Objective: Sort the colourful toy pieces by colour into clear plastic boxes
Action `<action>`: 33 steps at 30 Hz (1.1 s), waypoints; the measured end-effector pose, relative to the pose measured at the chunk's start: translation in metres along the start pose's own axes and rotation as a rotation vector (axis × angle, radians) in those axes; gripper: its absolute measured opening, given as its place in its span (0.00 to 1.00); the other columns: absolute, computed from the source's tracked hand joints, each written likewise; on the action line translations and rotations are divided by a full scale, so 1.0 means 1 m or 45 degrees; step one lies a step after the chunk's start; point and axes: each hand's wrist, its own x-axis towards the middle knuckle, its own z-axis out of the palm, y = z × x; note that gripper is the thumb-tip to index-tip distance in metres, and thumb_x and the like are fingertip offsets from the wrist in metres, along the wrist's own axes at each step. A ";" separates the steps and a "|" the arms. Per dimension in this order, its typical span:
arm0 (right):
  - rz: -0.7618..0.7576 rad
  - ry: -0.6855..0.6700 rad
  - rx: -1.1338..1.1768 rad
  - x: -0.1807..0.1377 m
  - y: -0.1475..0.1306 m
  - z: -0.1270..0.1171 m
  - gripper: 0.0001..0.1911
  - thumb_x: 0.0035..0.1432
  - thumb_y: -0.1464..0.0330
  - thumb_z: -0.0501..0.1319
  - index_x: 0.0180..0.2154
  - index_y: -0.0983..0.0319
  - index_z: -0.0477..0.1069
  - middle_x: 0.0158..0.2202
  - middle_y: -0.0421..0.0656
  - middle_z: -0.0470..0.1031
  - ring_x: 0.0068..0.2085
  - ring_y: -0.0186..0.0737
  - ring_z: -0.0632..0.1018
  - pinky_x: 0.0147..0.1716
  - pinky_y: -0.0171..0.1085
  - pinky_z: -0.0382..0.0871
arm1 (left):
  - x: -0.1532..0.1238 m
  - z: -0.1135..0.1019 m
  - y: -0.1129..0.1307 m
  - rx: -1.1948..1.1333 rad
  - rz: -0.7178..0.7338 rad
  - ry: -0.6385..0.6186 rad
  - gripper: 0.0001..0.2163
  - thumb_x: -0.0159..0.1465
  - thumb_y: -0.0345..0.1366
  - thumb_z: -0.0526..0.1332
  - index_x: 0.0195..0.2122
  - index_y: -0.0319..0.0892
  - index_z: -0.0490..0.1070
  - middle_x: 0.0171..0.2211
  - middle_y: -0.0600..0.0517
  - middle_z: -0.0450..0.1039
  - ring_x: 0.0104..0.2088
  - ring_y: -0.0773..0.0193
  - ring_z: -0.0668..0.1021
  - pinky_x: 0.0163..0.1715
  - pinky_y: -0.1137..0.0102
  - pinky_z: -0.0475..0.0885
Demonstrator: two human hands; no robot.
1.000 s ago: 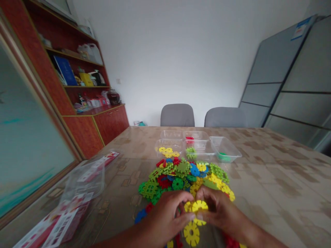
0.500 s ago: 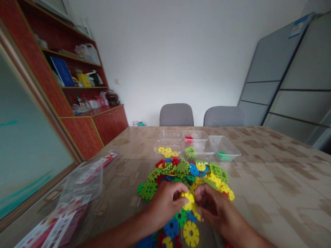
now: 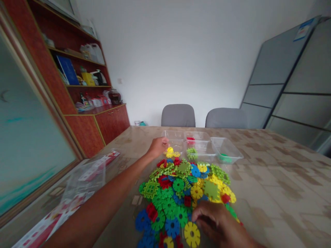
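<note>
A heap of coloured plastic snowflake pieces (image 3: 186,193) lies on the table in front of me. My left hand (image 3: 157,146) is stretched far out over the clear tray with yellow pieces (image 3: 172,151), its fingers curled; whether they hold a piece I cannot see. My right hand (image 3: 214,222) rests low on the near edge of the heap, fingers bent onto the pieces beside a yellow gear piece (image 3: 191,234). Further clear trays hold red pieces (image 3: 190,139), light green pieces (image 3: 191,153) and a dark green piece (image 3: 223,157).
A clear plastic box and printed sheets (image 3: 82,182) lie at the left of the table. Two grey chairs (image 3: 178,115) stand at the far side. A wooden shelf cabinet (image 3: 85,96) stands on the left, grey panels (image 3: 289,86) on the right.
My left hand left the spot in front of me and reached out to the tray with yellow pieces. My right hand let go of the yellow pieces and dropped onto the heap.
</note>
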 end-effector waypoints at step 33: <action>-0.254 -0.328 -0.546 0.033 -0.029 0.012 0.32 0.60 0.67 0.60 0.63 0.63 0.54 0.64 0.50 0.56 0.61 0.53 0.61 0.58 0.50 0.59 | -0.172 -0.059 0.023 0.423 0.337 -0.694 0.21 0.61 0.39 0.64 0.55 0.45 0.64 0.55 0.47 0.64 0.55 0.54 0.67 0.55 0.64 0.62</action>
